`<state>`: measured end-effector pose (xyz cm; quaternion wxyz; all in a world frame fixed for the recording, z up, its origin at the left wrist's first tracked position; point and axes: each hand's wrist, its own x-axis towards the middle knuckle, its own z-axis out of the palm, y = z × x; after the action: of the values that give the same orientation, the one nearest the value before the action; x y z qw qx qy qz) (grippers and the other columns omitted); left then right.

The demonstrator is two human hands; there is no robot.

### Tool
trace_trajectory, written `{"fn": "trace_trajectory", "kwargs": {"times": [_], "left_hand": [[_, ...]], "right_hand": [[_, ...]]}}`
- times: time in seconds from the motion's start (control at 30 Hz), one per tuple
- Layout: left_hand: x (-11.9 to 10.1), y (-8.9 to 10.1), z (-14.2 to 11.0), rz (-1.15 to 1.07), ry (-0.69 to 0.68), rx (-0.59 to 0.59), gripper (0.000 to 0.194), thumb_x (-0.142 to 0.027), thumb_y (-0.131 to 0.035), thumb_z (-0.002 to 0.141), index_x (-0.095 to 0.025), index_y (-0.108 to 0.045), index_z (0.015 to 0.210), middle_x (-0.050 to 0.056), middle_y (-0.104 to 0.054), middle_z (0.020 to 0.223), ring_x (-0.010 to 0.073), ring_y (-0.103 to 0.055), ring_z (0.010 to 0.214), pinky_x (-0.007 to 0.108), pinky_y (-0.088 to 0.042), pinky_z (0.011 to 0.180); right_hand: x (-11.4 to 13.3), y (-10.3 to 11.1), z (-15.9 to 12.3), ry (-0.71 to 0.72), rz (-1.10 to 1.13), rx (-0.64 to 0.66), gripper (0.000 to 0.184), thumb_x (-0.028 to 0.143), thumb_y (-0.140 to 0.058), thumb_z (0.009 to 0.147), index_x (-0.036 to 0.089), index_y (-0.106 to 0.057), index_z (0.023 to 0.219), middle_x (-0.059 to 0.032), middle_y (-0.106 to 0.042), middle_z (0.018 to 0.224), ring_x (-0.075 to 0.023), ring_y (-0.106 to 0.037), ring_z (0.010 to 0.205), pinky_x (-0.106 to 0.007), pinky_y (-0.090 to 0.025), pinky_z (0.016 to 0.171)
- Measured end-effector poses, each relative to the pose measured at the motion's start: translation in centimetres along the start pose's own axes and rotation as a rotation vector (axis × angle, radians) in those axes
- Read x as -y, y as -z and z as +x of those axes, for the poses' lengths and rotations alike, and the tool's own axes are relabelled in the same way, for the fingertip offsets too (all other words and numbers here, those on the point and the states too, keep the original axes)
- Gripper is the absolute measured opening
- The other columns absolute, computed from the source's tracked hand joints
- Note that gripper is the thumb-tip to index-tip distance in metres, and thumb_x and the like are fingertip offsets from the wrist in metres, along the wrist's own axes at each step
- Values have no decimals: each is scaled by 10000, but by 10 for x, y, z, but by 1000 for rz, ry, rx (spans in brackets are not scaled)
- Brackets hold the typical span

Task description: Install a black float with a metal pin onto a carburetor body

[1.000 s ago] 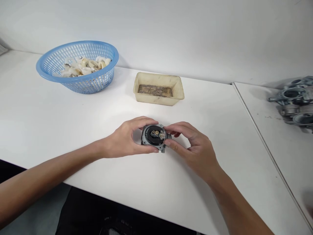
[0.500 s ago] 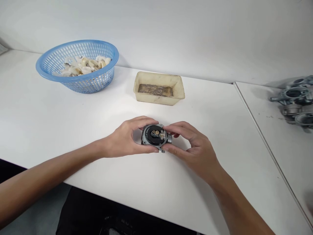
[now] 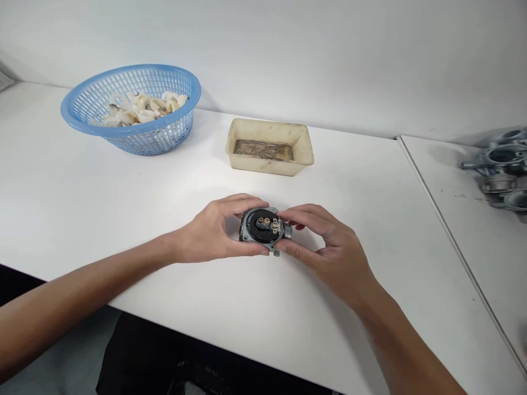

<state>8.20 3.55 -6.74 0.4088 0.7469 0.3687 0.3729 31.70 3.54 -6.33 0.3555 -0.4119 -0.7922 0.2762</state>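
Between my two hands is a carburetor (image 3: 263, 226), its open underside facing up. Its grey metal rim surrounds a black inside with brass jets and a small bracket on the right. My left hand (image 3: 218, 227) grips it from the left, thumb on the near side and fingers on the far side. My right hand (image 3: 325, 236) pinches the right end, with thumb and forefinger at the rim near a round metal spout. The palms hide parts of both sides.
A shallow cream plastic box (image 3: 269, 165) with thin metal pins lies beyond my hands. At the back left stands a blue basket (image 3: 150, 137) holding whitish plastic pieces (image 3: 144, 109). Several carburetors (image 3: 500, 170) sit on the right, past a seam in the white table (image 3: 185, 312).
Almost nothing differs. The view has shifted very slightly, and both hands keep the same hold on the carburetor.
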Motion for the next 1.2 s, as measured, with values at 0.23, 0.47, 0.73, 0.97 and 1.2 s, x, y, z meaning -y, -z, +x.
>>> {"fn": "trace_trajectory", "kwargs": {"times": [0.23,0.47,0.73,0.97,1.2], "left_hand": [[1,-1,0,3,17,-15,592,-324,-881,728,-170,-661,1256,80,-674,1268,200,-645,1168,310,-530,1031],[2,-1,0,-12,21,-16,583,-327,-874,737,-181,-662,1260,85,-675,1273,211,-646,1176,326,-539,1040],[1,-1,1,-6,26,-13,586,-339,-875,734,-182,-663,1256,87,-675,1273,215,-649,1165,330,-552,1022],[1,0,1,-10,27,-11,564,-342,-870,737,-195,-671,1244,92,-675,1279,232,-646,1173,361,-551,1030],[0,0,2,12,29,-8,556,-343,-867,741,-203,-674,1243,94,-680,1274,240,-652,1169,381,-546,1049]], "right_hand": [[-4,-3,-4,102,-44,-81,275,313,-769,890,307,-736,1163,-24,-686,1063,-183,-659,968,-335,-593,870],[1,0,-1,98,-67,-51,253,252,-772,882,263,-740,1133,-30,-703,1047,-178,-670,942,-311,-597,825],[1,0,-2,45,-83,-49,262,285,-774,876,278,-734,1135,-25,-707,1063,-184,-681,940,-329,-599,855],[3,0,0,49,-82,-36,219,295,-737,899,285,-734,1118,-50,-708,1061,-220,-679,943,-378,-600,830],[2,-1,-1,71,-84,-48,216,291,-743,896,274,-733,1111,-49,-709,1055,-215,-675,947,-373,-591,846]]}}
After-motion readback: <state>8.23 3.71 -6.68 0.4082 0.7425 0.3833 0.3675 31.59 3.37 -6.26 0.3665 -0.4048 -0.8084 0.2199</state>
